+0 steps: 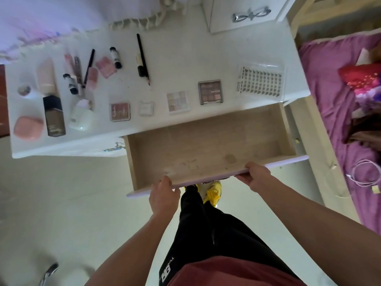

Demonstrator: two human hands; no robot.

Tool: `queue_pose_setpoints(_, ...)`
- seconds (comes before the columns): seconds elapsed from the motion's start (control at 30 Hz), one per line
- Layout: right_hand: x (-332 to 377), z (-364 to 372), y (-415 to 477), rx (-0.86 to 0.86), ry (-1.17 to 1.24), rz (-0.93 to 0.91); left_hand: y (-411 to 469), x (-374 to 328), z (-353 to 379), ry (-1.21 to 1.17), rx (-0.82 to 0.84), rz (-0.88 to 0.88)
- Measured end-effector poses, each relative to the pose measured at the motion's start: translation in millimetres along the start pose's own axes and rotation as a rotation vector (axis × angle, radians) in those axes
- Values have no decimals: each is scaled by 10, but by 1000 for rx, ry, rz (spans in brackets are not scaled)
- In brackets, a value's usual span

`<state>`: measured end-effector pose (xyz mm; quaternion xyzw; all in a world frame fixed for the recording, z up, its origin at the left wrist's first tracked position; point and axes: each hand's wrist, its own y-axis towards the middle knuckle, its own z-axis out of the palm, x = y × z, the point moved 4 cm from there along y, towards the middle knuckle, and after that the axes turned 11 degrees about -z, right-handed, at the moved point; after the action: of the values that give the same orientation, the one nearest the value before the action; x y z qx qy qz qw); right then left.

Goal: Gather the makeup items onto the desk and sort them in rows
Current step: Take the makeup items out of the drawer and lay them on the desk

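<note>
A white desk [185,58] carries the makeup. Near its front edge lie a pink blush compact [120,112], a small white compact [146,108], a pale eyeshadow palette [178,102], a brown eyeshadow palette [210,92] and a clear lash tray [260,83]. Tubes, pencils and bottles sit at the left, among them a brown foundation bottle [53,115] and a long black pencil [142,58]. The drawer [206,149] stands pulled out with nothing inside. My left hand [162,196] and my right hand [256,176] both grip its front panel [288,162].
A purple-covered bed [340,120] with clothes and a white cable lies to the right. A white cabinet door [243,13] stands behind the desk. My legs and yellow shoes [213,190] are below the drawer on the pale floor.
</note>
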<state>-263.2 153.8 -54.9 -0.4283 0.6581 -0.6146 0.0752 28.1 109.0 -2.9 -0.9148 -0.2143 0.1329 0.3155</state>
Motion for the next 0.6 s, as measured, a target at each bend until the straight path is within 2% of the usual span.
queue_pose_setpoints(0.1, 150, 60, -50, -1, -10, -20, -48, -27, -110, -77, 23, -86)
queue_pose_setpoints(0.3, 505, 324, -94, 40, -44, -37, 135, -188, -258, -58, 34, 27)
queue_pose_setpoints(0.43, 802, 669, -145, 110, 53, -61, 357, -379, -476, -250, 34, 25)
queue_pose_setpoints(0.5, 995, 819, -191, 145, 117, -62, 518, -513, -611, -444, 71, -113)
queue_pose_setpoints(0.6, 1177, 939, -249, 162, 168, -37, 691, -627, -688, -1028, 193, -601)
